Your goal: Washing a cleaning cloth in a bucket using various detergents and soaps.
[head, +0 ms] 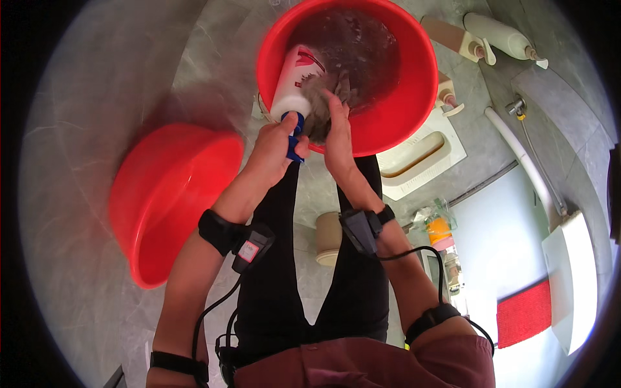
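In front of my legs stands a red plastic basin (383, 128) with dark, bubbly water in it. My left hand (279, 145) grips the blue cap (295, 140) of a white plastic bottle (295, 80) with red print. The bottle lies tilted inside the basin, its cap end towards me. Against the bottle's side is a grey-brown wet cloth (325, 104), partly over the water. My right hand (337, 126) lies along the cloth's right side with fingers extended; whether it grips the cloth cannot be made out.
A second red basin (170, 203) is tipped on its side at the left. At the right are a squat toilet (417, 160), pump bottles (499, 36), a wall tap (515, 105) with a hose and a white cistern (572, 281). A beige bin (328, 237) stands between my legs.
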The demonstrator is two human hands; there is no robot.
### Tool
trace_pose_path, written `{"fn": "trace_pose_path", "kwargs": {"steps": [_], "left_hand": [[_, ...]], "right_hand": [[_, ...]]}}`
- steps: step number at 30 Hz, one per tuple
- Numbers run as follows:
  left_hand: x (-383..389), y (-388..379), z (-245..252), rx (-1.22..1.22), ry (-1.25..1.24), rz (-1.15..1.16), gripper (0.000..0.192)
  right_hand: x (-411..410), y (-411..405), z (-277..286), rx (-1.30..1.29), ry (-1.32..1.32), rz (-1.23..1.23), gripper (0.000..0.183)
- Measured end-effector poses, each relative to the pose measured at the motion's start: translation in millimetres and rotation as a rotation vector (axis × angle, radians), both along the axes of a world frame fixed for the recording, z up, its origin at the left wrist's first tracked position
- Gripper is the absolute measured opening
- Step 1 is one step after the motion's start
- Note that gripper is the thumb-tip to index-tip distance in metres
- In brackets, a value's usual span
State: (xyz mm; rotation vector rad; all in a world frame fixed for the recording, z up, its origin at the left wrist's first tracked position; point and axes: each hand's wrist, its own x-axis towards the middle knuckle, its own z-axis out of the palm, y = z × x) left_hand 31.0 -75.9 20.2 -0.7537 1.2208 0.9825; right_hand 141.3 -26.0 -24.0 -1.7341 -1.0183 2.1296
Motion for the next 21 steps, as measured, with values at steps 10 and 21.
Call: {"fn": "trace_pose_path", "kwargs": {"steps": [10, 21], "left_hand": [[9, -4, -4, 0.122, 0.125, -0.589, 0.028], [12, -10, -19, 0.113, 0.062, -0.385, 0.02]], "right_hand": [[-30, 40, 4, 0.273, -0.339, 0.773, 0.069], [26, 55, -31, -0.294, 0.078, 0.479, 0.054]]}}
